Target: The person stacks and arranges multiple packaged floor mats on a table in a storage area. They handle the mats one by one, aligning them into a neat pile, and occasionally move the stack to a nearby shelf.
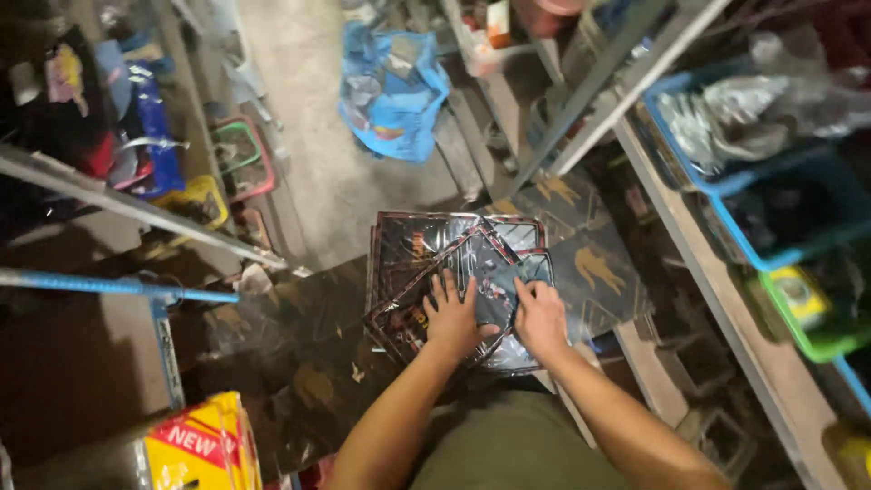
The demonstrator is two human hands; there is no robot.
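Your left hand (451,318) lies flat, fingers spread, on a stack of glossy, dark plastic packets (426,259) resting on patterned sheets (299,318) by the shelf. Your right hand (541,318) is loosely curled, pinching the top packet's crinkled edge. A blue bag (392,91) sits on the concrete floor beyond; blue crates (780,227) fill the metal shelf at right.

The left hand (454,318) and right hand (540,318) cover the middle of the stack of dark plastic-wrapped packets (426,249), so its print there is hidden. At seven o'clock, the yellow and red carton (195,445) is cut by the bottom edge. At two o'clock, the blue crate's (726,186) crumpled contents are too blurred to identify.
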